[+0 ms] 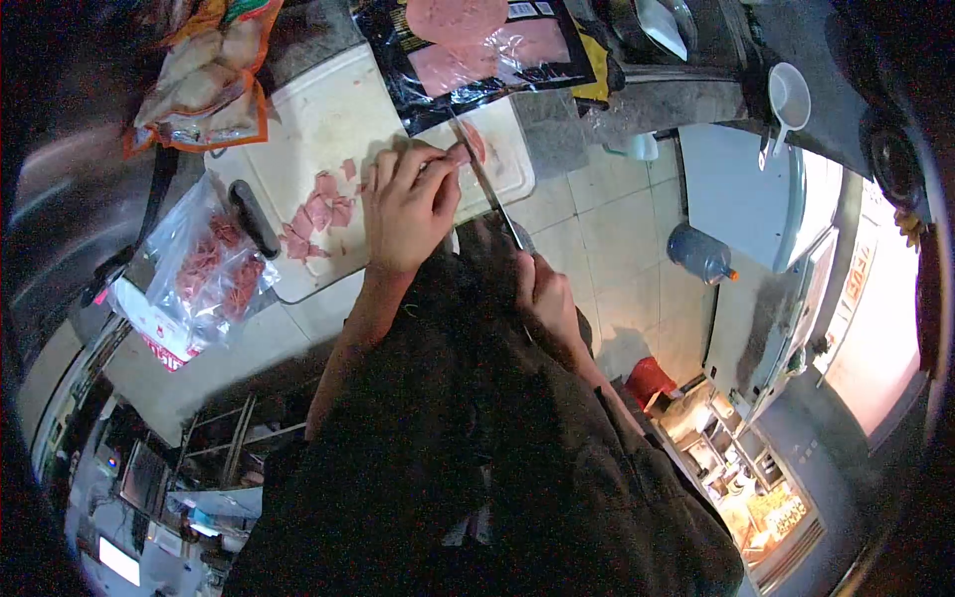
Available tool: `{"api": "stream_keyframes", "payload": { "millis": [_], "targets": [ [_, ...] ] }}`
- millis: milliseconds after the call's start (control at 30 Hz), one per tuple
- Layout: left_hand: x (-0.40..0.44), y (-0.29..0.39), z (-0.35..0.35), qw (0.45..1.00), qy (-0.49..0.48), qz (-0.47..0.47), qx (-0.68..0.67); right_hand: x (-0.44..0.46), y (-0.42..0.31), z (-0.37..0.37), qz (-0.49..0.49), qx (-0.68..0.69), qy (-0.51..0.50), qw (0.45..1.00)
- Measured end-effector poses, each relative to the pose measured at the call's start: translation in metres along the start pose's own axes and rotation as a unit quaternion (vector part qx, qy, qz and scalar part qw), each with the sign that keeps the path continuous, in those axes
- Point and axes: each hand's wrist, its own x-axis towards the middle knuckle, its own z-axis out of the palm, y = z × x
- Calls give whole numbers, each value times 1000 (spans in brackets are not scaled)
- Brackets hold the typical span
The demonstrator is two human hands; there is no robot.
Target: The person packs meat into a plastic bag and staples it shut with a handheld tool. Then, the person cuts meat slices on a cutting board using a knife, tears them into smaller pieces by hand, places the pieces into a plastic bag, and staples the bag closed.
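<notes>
My right hand [547, 298] is closed round the handle of a knife, whose long blade [485, 182] crosses the right part of the white cutting board [328, 99]. Just left of the blade, the bent fingers of my left hand [408, 204] press on a piece of pink sliced meat [459, 154]. Another strip of meat [476, 144] shows along the blade's right side. Cut pink pieces [323, 207] lie on the board left of my left hand. At the board's top edge rests an opened black package [487, 50] with round meat slices.
A clear bag of shredded meat [221, 267] lies by the board's left handle [255, 219]. An orange-edged bag [209, 85] is at the upper left. A white cup with a handle [789, 98] sits at the upper right. A water jug [701, 255] stands on the floor.
</notes>
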Motion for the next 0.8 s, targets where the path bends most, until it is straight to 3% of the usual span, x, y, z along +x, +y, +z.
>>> {"api": "stream_keyframes", "payload": {
  "millis": [33, 267, 467, 500, 800],
  "targets": [
    [1, 1, -1, 1000, 1, 1, 1, -2, 4, -3, 30, -7, -22, 999],
    [-1, -2, -3, 1000, -18, 9, 4, -3, 1, -3, 4, 49, -18, 999],
    [-4, -1, 0, 1000, -7, 0, -11, 10, -18, 6, 45, -20, -5, 999],
    [-4, -2, 0, 1000, -9, -1, -13, 12, -16, 14, -24, -15, 48, 998],
    [-3, 1, -4, 1000, -9, 3, 4, -15, -1, -4, 30, 18, -14, 999]
  ]
}}
